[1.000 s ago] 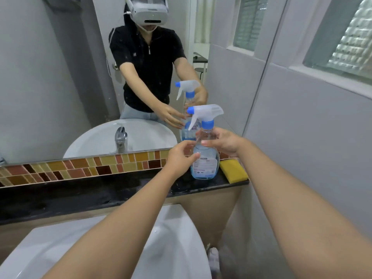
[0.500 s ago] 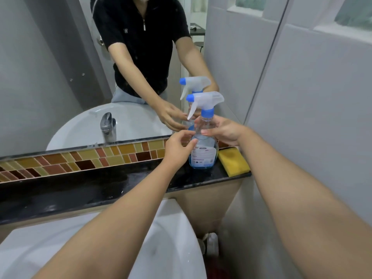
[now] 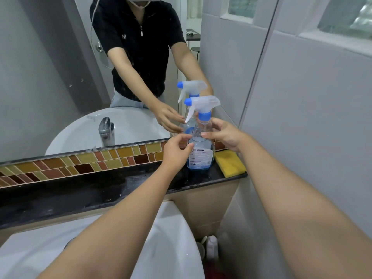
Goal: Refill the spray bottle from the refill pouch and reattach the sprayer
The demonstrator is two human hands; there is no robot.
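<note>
The spray bottle (image 3: 200,147), clear plastic with a white printed label and a shallow layer of blue liquid at the bottom, stands upright at the right end of a black stone ledge (image 3: 100,190) that runs below a wall mirror (image 3: 50,77). Its sprayer (image 3: 202,106), a translucent white trigger head with a blue nozzle tip and a blue screw collar, sits on the neck, nozzle pointing left.

From the head camera, both bare forearms reach forward over a white ceramic basin (image 3: 171,248). The left hand (image 3: 175,149) comes in from the left with fingers loosely curved, fingertips at the bottle's shoulder; whether they touch it cannot be told. The right hand (image 3: 223,133) is just right of the neck, thumb and fingers spread and pointing at it, holding nothing. One hand low and one near the collar looks like a set-up for steadying the body while the sprayer is unscrewed (a guess from the pose).

A yellow rectangular sponge (image 3: 229,163) lies just beside the bottle on the right. A strip of brown, red and yellow mosaic tile (image 3: 80,164) backs the ledge. The mirror repeats the bottle, both arms and a chrome tap. No refill pouch is in view, so filling seems not yet begun.
</note>
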